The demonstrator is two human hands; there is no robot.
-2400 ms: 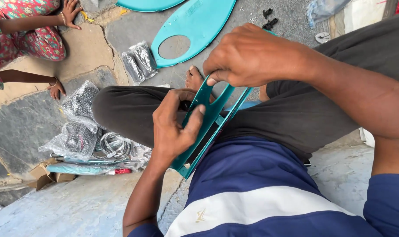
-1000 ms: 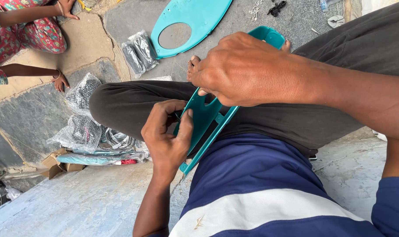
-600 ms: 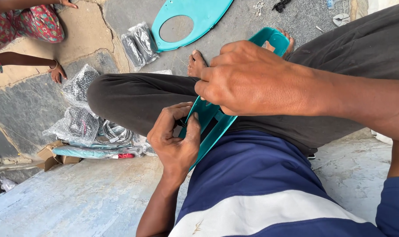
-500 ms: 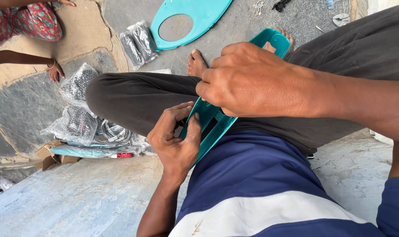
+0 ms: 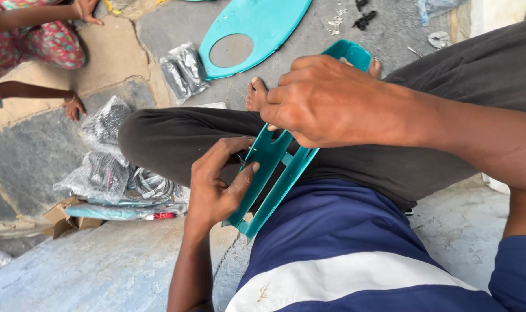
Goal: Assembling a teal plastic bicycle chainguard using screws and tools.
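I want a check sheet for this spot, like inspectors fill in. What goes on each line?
Surface: grey stone floor, rough and patched.
Job's things: teal plastic frame across the lap.
Clutter: clear plastic bags, dark packets, teal oval panel, small cardboard box, little screws.
Grips: left hand grips the frame's lower end; right hand clasps its upper part.
Cables: coiled wires inside the bags.
Surroundings: another person sits at upper left.

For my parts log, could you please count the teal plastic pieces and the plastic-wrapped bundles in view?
Teal slotted frame, held in left hand and right hand: 1
Teal oval panel on the ground: 1
Plastic-wrapped bundles: 3
Total: 5
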